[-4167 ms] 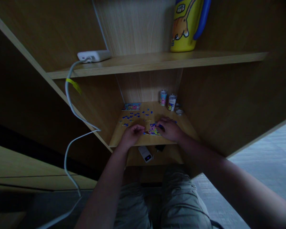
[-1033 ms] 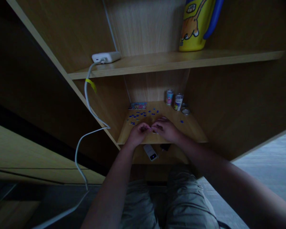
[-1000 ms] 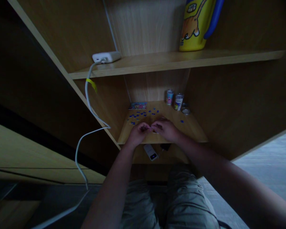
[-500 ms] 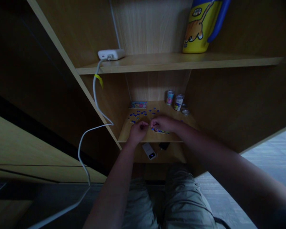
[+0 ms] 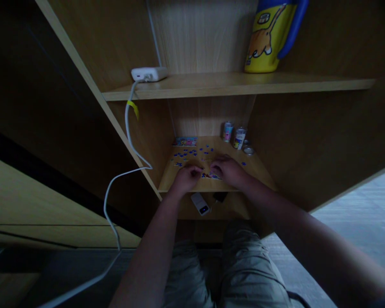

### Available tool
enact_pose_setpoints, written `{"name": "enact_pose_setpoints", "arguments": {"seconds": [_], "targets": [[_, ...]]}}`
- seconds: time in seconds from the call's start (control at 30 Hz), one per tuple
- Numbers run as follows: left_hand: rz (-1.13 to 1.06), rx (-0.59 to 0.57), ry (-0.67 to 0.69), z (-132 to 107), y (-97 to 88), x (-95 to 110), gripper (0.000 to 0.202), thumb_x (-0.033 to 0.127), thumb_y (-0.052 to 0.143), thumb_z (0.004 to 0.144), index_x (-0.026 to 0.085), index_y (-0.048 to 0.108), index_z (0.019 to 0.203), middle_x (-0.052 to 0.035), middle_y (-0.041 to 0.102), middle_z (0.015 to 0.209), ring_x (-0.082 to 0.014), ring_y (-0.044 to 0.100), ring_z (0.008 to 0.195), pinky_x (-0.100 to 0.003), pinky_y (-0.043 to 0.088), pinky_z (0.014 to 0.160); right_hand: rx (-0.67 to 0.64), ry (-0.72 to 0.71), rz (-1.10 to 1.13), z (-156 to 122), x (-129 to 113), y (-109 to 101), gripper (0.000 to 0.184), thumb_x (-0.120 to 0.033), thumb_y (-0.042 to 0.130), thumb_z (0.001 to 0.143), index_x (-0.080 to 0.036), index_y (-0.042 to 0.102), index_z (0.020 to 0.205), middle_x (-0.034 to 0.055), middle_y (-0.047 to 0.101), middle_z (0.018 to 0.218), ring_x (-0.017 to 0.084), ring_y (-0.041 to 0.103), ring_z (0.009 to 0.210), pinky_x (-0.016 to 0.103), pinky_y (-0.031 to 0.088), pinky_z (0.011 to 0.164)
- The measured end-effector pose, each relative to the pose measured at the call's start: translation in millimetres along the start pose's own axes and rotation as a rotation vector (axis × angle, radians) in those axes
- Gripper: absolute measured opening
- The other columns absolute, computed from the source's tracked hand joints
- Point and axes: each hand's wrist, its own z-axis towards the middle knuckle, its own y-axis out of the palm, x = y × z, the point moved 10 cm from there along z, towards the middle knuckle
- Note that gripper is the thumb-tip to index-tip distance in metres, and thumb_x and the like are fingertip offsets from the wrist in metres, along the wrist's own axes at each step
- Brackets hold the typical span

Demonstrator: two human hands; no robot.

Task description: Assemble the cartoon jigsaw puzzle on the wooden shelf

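A small joined strip of jigsaw puzzle (image 5: 208,176) lies near the front edge of the low shelf. At its left end, my left hand (image 5: 186,177) is closed in a pinch, with a small dark puzzle piece seemingly at the fingertips. My right hand (image 5: 228,170) bends over the strip's right part and covers some of it. Its fingers are curled; what they hold, if anything, is hidden. Loose blue puzzle pieces (image 5: 192,152) are scattered behind my hands, and one more piece (image 5: 244,164) lies to the right.
A picture card (image 5: 186,141) lies at the back left. Two printed cans (image 5: 227,131) and round lids (image 5: 248,151) stand back right. Above are a white charger (image 5: 149,74) with a hanging cable (image 5: 107,194) and a yellow mug (image 5: 266,40). A power bank (image 5: 200,203) lies below.
My right hand has moved right, away from my left fingertips, uncovering the left end of the puzzle strip. My left hand has stayed almost in place.
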Motion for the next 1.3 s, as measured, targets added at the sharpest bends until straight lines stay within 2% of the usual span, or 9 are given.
{"name": "enact_pose_setpoints", "arguments": {"seconds": [0.13,0.27,0.6,0.8,1.13,1.3], "targets": [[-0.032,-0.124,0.011,3.6,6.4,-3.9,0.015,0.017,0.076,0.094,0.025,0.086,0.103,-0.0022,0.086,0.102,-0.0209,0.079,0.094,-0.034,0.060,0.090,0.112,0.019,0.004,-34.4,12.4,1.8,0.013,-0.032,0.070,0.105,-0.024,0.079,0.111,0.0103,0.080,0.122,0.028,0.069,0.116,0.045,0.048,0.109],[-0.045,-0.185,0.052,4.4,8.4,-1.2,0.019,0.019,0.078,0.091,0.025,0.086,0.107,-0.0027,0.084,0.102,-0.0202,0.078,0.092,-0.033,0.061,0.087,0.135,0.002,0.064,-40.9,13.5,7.5,0.013,-0.032,0.069,0.106,-0.025,0.077,0.113,0.0084,0.080,0.122,0.027,0.070,0.117,0.045,0.048,0.110],[-0.021,-0.183,0.068,4.4,11.4,0.3,0.016,0.020,0.080,0.088,0.026,0.085,0.102,-0.0039,0.081,0.099,-0.0211,0.075,0.091,-0.033,0.058,0.083,0.114,0.011,0.071,-39.4,10.5,6.3,0.013,-0.034,0.070,0.106,-0.026,0.077,0.112,0.0077,0.080,0.120,0.028,0.069,0.116,0.047,0.047,0.109],[-0.056,-0.207,0.007,3.6,13.1,-5.3,0.013,0.021,0.081,0.088,0.024,0.083,0.100,-0.0032,0.083,0.099,-0.0212,0.076,0.092,-0.033,0.058,0.086,0.116,0.004,0.062,-38.9,9.3,5.8,0.013,-0.034,0.070,0.105,-0.025,0.077,0.112,0.0083,0.080,0.120,0.028,0.069,0.116,0.046,0.046,0.110],[-0.066,-0.198,0.035,2.3,14.9,1.7,0.009,0.025,0.083,0.086,0.025,0.083,0.095,-0.0034,0.083,0.099,-0.0211,0.077,0.091,-0.032,0.059,0.084,0.095,0.012,0.068,-38.0,9.8,7.3,0.012,-0.032,0.070,0.105,-0.025,0.076,0.113,0.0082,0.079,0.121,0.028,0.069,0.116,0.046,0.046,0.110],[0.011,-0.145,0.077,1.6,9.1,8.5,0.019,0.023,0.084,0.084,0.027,0.084,0.102,-0.0040,0.083,0.107,-0.0232,0.076,0.100,-0.034,0.058,0.088,0.115,0.008,0.081,-37.9,6.9,3.0,0.011,-0.030,0.069,0.105,-0.025,0.077,0.111,0.0091,0.079,0.121,0.028,0.069,0.117,0.047,0.047,0.110]]}}
